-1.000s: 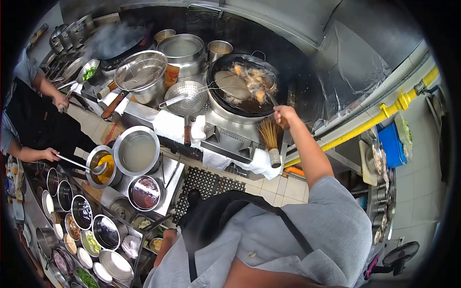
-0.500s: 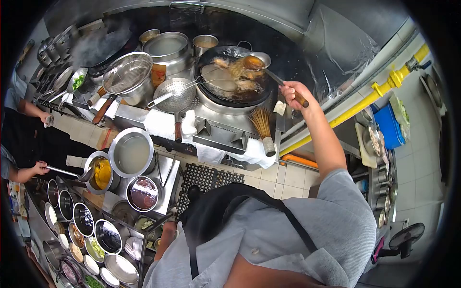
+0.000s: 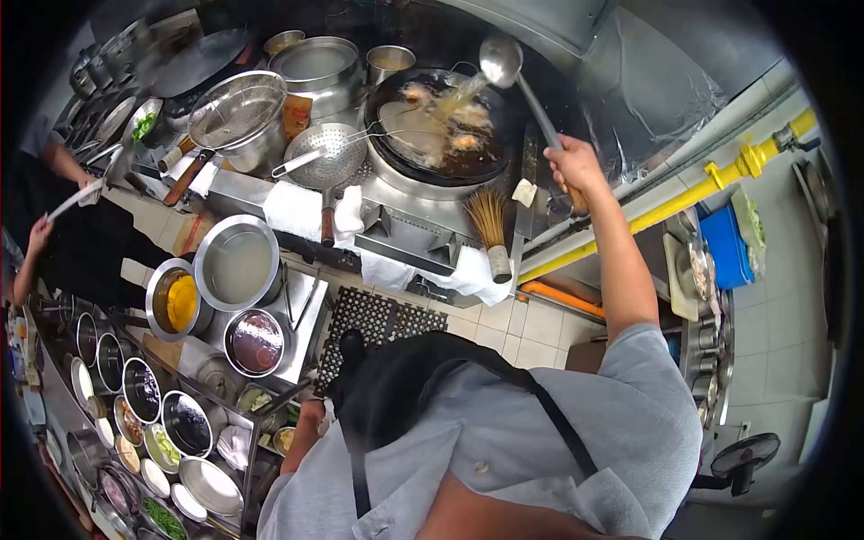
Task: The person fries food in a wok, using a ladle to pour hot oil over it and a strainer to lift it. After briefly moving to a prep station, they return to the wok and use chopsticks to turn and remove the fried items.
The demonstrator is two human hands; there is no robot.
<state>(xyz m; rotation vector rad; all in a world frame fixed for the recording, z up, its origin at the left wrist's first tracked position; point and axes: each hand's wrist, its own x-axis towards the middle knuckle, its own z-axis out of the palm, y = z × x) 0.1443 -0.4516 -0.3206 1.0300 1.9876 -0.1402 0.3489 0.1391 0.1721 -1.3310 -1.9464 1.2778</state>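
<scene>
My right hand [image 3: 576,168] is closed around the wooden handle of a metal ladle [image 3: 501,61]. The ladle's bowl is tilted high over the back of the wok [image 3: 371,126], and a stream of yellowish oil [image 3: 457,97] pours from it. Pieces of food [image 3: 466,142] fry in the bubbling dark oil. A round mesh skimmer [image 3: 409,135] lies in the wok's left part. Low at the left, my left hand [image 3: 312,412] is by the edge of the ingredient counter; its fingers are hidden, so its hold cannot be told.
A perforated strainer [image 3: 326,151] and a bamboo brush [image 3: 487,218] lie along the stove front. A wire sieve [image 3: 236,110] rests on a pot. Left stand a pot of cloudy liquid [image 3: 236,261] and several ingredient bowls. A co-worker [image 3: 76,216] stands far left. A yellow pipe [image 3: 666,214] runs right.
My right hand has raised the ladle from the wok, and oil now streams from its tilted bowl. The co-worker's ladle has left the pot of yellow liquid. My view has shifted slightly.
</scene>
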